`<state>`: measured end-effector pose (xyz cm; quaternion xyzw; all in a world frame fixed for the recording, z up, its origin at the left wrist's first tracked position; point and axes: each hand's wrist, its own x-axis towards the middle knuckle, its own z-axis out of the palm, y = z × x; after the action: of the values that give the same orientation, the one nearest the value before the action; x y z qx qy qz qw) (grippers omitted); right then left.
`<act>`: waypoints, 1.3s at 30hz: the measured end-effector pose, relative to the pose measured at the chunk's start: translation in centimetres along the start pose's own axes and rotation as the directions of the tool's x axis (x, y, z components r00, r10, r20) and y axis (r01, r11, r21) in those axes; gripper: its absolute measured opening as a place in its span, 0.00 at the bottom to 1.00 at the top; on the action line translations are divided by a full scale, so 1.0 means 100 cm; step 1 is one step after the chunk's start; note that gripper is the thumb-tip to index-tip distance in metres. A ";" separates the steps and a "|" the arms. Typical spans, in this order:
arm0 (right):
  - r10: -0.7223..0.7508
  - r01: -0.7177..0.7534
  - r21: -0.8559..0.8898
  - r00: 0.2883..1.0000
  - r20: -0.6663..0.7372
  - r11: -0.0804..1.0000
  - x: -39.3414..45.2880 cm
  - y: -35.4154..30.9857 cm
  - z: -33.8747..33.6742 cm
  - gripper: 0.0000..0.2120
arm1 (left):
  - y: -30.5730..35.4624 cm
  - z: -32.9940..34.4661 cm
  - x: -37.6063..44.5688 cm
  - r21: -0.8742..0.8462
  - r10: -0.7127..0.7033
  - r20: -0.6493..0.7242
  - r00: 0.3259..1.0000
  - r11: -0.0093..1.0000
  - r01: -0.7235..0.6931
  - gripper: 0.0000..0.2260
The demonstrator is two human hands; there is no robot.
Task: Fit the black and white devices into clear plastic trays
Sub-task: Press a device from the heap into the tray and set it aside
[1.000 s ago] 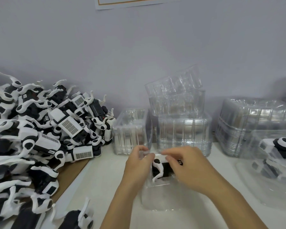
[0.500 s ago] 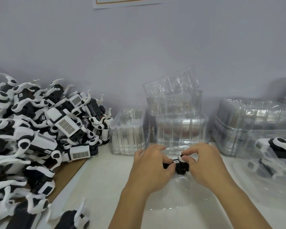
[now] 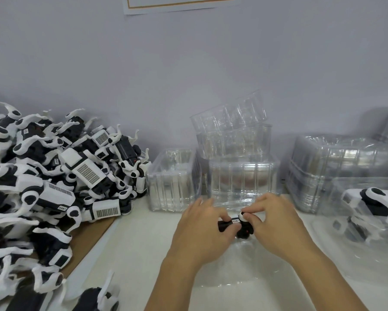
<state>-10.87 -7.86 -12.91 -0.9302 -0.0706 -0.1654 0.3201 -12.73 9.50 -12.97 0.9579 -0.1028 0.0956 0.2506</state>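
Two hands, the left hand (image 3: 202,232) and right hand (image 3: 276,223), pinch one black and white device (image 3: 238,225) over a clear tray (image 3: 244,265) on the near tabletop (image 3: 132,254), with stacked trays (image 3: 238,162) beyond and a device pile (image 3: 54,176) far left.

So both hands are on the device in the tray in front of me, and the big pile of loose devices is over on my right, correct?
Not quite. The head view shows the pile of loose devices on your left, not your right. The rest holds: left hand and right hand both hold the device over the clear tray.
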 end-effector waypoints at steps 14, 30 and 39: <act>-0.179 0.184 -0.065 0.981 0.072 0.981 -0.005 -0.026 0.004 0.11 | -0.012 -0.010 0.008 -0.575 -0.311 -0.321 0.895 0.815 0.077 0.11; -0.293 0.233 0.256 0.928 0.231 0.938 -0.004 -0.035 0.010 0.16 | -0.023 -0.005 0.007 -0.441 -0.117 -0.242 0.963 0.897 -0.002 0.08; -0.037 0.056 0.339 0.997 -0.064 0.939 0.005 -0.002 -0.005 0.12 | -0.013 -0.013 -0.004 0.038 0.032 0.203 0.979 0.998 -0.041 0.42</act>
<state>-10.56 -8.00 -12.28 -0.8538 -0.1110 -0.1843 0.4740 -13.00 11.31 -12.59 0.9657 -0.1433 0.0042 0.2166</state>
